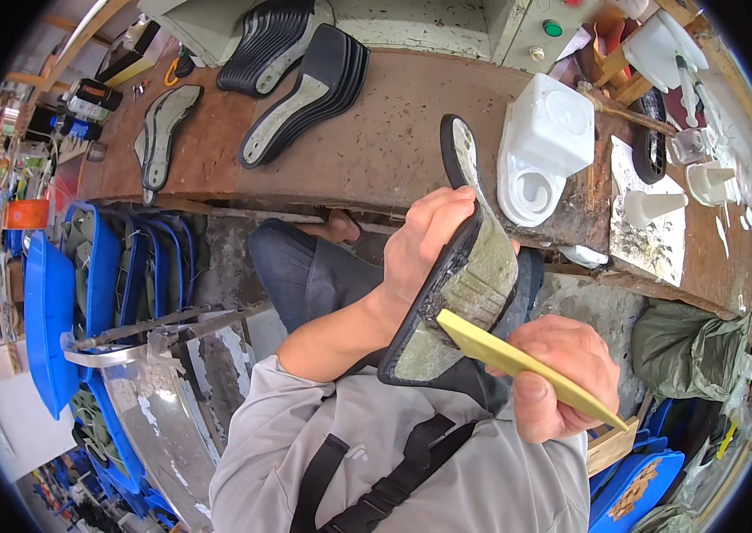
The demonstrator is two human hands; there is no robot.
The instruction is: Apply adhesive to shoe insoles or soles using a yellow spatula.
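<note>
My left hand (420, 244) is closed round the middle of a black-edged shoe sole (478, 271), gripping it by its left edge. The sole is tilted up, its grey-green inner face turned to the right. In my right hand (567, 373) is a flat yellow spreader (518, 357), pinched between thumb and fingers. Its far end meets or lies just in front of the sole's lower part; whether they touch I cannot tell. On the bench beyond are stacks of similar soles (318, 93), with a few more soles (167, 133) to the left.
A brown wooden bench (385, 115) crosses ahead of me. A white plastic dispenser bottle (549, 142) stands near its front edge, with a white nozzle (656, 209) and a hammer (620, 111) to the right. Blue bins (47, 311) stand at left; a green bag (691, 351) lies at right.
</note>
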